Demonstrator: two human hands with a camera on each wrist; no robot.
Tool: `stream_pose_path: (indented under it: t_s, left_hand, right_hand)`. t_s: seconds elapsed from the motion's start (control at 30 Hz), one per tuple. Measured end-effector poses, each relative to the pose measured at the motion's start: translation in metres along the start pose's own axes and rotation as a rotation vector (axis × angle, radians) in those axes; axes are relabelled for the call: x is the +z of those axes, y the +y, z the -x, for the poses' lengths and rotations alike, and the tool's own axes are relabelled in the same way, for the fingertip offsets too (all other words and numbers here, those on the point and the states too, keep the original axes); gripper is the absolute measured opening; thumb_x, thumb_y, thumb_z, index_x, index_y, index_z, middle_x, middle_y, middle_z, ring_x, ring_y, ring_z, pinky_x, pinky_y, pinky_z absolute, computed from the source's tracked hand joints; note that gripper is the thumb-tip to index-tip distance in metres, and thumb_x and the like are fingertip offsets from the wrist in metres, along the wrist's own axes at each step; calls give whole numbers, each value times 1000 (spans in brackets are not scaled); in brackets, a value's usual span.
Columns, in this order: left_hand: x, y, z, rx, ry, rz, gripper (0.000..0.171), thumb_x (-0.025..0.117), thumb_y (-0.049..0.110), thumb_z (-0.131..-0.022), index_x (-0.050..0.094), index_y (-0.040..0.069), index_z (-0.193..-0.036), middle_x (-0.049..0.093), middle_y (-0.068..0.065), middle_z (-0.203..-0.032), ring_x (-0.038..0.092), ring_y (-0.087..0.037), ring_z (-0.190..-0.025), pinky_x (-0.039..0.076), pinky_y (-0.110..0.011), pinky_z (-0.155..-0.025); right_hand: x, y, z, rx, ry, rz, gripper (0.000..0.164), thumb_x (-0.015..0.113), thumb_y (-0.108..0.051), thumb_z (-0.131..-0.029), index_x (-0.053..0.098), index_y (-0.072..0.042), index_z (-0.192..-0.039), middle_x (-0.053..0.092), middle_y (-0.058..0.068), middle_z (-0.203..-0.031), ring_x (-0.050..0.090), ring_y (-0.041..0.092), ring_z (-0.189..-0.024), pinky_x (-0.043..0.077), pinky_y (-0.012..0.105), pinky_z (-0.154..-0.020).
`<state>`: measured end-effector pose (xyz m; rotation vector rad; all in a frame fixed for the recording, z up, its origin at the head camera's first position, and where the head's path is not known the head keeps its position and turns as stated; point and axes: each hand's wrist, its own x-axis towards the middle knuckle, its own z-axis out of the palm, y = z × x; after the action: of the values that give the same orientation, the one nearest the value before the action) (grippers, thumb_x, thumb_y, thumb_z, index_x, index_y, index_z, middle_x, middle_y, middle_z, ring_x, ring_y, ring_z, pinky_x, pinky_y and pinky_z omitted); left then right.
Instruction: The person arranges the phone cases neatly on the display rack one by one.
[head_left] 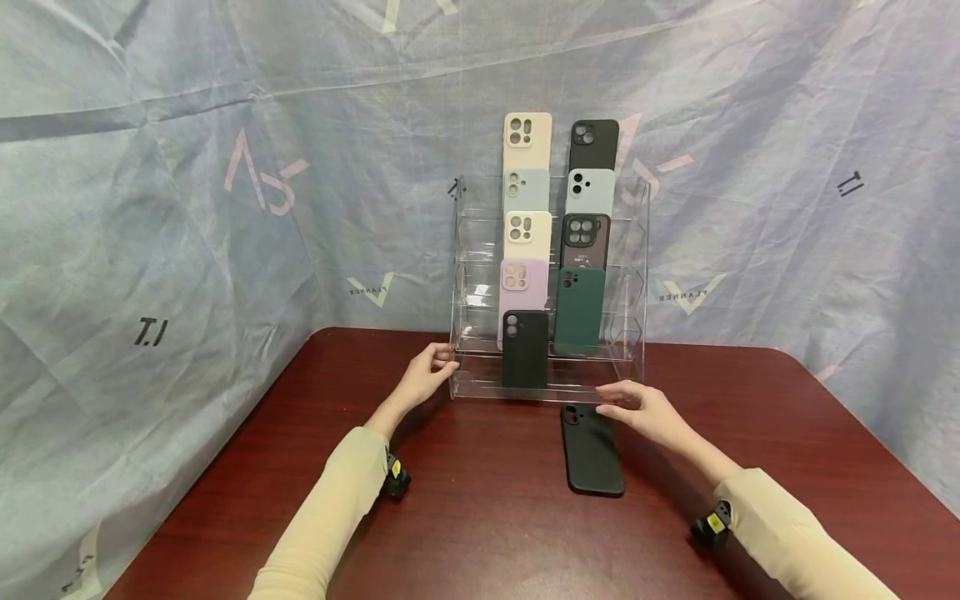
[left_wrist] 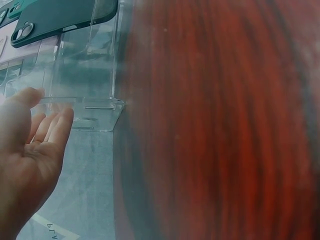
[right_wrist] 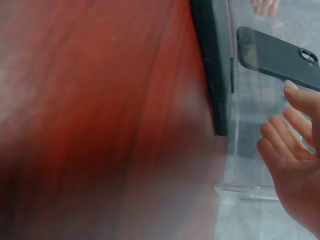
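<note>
A clear tiered display rack (head_left: 480, 387) stands on the table, with phone cases in two columns. My left hand (head_left: 425, 375) is at the rack's left side, its fingertips at the side panel. In the left wrist view that hand (left_wrist: 37, 150) has its fingers extended; firm contact is hard to tell. Over the rack's front edge, toward the right, hovers my right hand (head_left: 637, 411), thumb and fingers apart with nothing between them. Below its thumb, a loose black phone case (head_left: 592, 454) lies on the table. Another black phone case (head_left: 525, 350) stands in the lowest tier, left column.
Behind the lowest case rises a lilac case (head_left: 522, 283), with cream and pale blue ones above. The right column holds a green case (head_left: 579, 312), a dark one, a pale one and a black one. A grey printed cloth (head_left: 375, 167) hangs behind the dark red table (head_left: 480, 517).
</note>
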<state>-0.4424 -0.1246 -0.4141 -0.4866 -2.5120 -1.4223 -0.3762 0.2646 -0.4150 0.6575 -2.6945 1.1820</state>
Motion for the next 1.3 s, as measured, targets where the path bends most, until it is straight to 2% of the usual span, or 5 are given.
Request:
stream_pose_path:
  t_s: [0.33, 0.57, 0.77, 0.97, 1.3]
  left_hand:
    - [0, -1, -2, -9, 2, 19, 38, 60, 13, -92, 50, -2, -125, 61, -20, -115, 60, -29, -104, 49, -41, -93]
    - [-3, 1, 0, -21, -5, 33, 39, 61, 14, -92, 50, -2, -126, 60, -20, -116, 60, -29, -105, 49, -40, -92]
    - [-4, 0, -1, -11, -4, 21, 40, 61, 14, -92, 49, -2, -127, 60, -20, -116, 60, -29, -105, 50, -40, -92]
    - [-1, 0, 0, -15, -1, 26, 39, 61, 13, -91, 50, -2, -125, 61, -21, -115, 61, -30, -104, 49, -41, -92]
    - [1, -4, -1, -9, -1, 40, 39, 62, 13, -91, 50, -2, -125, 61, -21, -115, 61, -31, -105, 50, -41, -91]
  right_hand:
    - [1, 4, 5, 45, -198, 56, 57, 69, -38, -84, 56, -6, -129, 59, 15, -128, 54, 33, -119, 49, 48, -93]
    - [-3, 2, 6, 36, -267, 18, 56, 68, -34, -86, 53, -2, -130, 57, 17, -128, 55, 35, -117, 53, 37, -88]
    - [-4, 1, 9, 30, -237, -43, 53, 66, -31, -88, 52, -3, -131, 60, 18, -123, 61, 30, -106, 53, 24, -77]
    - [0, 2, 12, 70, -159, 3, 53, 68, -32, -87, 55, -3, -129, 63, 15, -118, 61, 27, -103, 52, 29, -79]
    - [4, 7, 10, 151, -214, 79, 63, 72, -38, -81, 56, 2, -127, 53, 19, -120, 49, 22, -94, 45, 31, -75]
